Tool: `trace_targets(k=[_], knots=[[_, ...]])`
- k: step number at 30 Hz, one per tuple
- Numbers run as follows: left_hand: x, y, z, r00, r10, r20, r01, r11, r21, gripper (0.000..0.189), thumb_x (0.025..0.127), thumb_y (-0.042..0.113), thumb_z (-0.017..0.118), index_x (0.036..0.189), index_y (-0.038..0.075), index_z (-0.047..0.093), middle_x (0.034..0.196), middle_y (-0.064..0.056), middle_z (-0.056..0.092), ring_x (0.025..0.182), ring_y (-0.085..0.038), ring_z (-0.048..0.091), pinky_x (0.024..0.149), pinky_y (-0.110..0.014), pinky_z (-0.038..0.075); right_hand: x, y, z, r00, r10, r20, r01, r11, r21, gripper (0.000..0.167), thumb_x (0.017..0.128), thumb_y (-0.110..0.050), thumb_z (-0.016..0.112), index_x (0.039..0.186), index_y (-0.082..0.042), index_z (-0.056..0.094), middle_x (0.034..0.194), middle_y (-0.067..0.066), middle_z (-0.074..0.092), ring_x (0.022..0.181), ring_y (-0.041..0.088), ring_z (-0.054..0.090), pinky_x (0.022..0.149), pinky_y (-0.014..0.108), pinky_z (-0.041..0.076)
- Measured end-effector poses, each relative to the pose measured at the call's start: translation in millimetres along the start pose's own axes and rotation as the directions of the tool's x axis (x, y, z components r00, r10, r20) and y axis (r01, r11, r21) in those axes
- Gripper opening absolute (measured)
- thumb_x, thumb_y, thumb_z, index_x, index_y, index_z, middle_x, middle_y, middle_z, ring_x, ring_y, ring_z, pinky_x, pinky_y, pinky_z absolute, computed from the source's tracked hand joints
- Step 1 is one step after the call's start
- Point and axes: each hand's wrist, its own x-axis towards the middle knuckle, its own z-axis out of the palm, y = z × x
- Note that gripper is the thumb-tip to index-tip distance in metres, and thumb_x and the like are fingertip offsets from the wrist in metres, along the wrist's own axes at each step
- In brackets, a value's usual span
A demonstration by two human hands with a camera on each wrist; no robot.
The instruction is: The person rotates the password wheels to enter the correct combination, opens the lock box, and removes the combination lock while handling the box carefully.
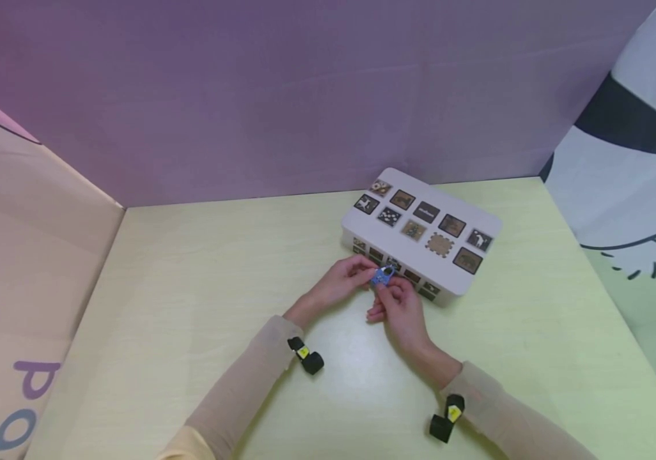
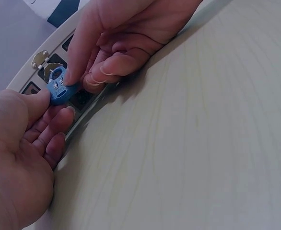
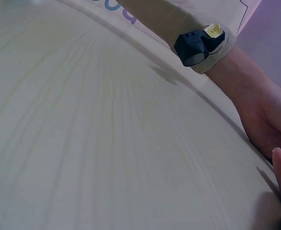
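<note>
A small blue combination padlock (image 1: pixel 382 276) is at the front side of a white box (image 1: pixel 428 227) printed with square pictures. My left hand (image 1: pixel 344 281) pinches the padlock's left edge, thumb in front. From the right, my right hand (image 1: pixel 407 316) pinches its other edge, its remaining fingers curled below. In the left wrist view the padlock's shackle overlaps a brass-coloured hasp (image 2: pixel 49 70) on the box side, and number dials show on its face. The right wrist view has the left hand (image 3: pixel 267 112) at its right edge; the padlock is out of that view.
The box stands at an angle on a pale wood-grain table (image 1: pixel 218 275), near the purple back wall (image 1: pixel 259 115). Printed panels flank the table left and right. Each sleeve carries a black wrist camera (image 1: pixel 307 356).
</note>
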Motion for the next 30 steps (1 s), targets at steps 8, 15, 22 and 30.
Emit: trace_targets(k=[8,15,22,30], knots=[[0.1,-0.7,0.3,1.0,-0.005,-0.005,0.005,1.0,0.006,0.021,0.105,0.017,0.06,0.121,0.004,0.066,0.11,-0.009,0.072,0.095,-0.016,0.066,0.09,-0.029,0.057,-0.3,-0.1,-0.2,1.0,-0.003,0.004,0.003,1.0,0.001,0.023,0.107,-0.006,0.052,0.125,0.007,0.045,0.089,0.013,0.061,0.062,0.015,0.065,0.065,0.033,0.064],[-0.4,-0.2,0.3,1.0,-0.012,-0.003,0.012,1.0,0.016,0.022,0.105,0.018,0.06,0.121,0.005,0.066,0.109,-0.008,0.072,0.096,-0.015,0.066,0.09,-0.028,0.056,-1.2,-0.6,-0.4,1.0,0.001,0.012,-0.001,1.0,-0.004,0.023,0.108,-0.006,0.05,0.125,0.008,0.044,0.088,0.012,0.061,0.063,0.014,0.065,0.066,0.031,0.064],[-0.9,1.7,0.3,1.0,-0.012,-0.006,0.012,0.999,0.034,0.022,0.105,0.018,0.06,0.121,0.005,0.066,0.109,-0.008,0.072,0.095,-0.015,0.066,0.089,-0.028,0.056,-1.6,-1.1,-0.7,1.0,0.005,0.013,-0.005,1.0,-0.008,0.02,0.108,-0.004,0.049,0.124,0.008,0.045,0.087,0.012,0.06,0.062,0.015,0.065,0.065,0.032,0.064],[-0.6,0.4,0.3,1.0,-0.004,-0.005,0.004,0.999,0.034,0.022,0.105,0.017,0.059,0.121,0.004,0.066,0.108,-0.009,0.072,0.094,-0.014,0.066,0.089,-0.028,0.056,-1.3,-1.3,-0.5,1.0,0.004,0.012,-0.004,1.0,-0.015,0.021,0.108,-0.005,0.049,0.124,0.009,0.046,0.087,0.012,0.061,0.063,0.014,0.065,0.065,0.032,0.064]])
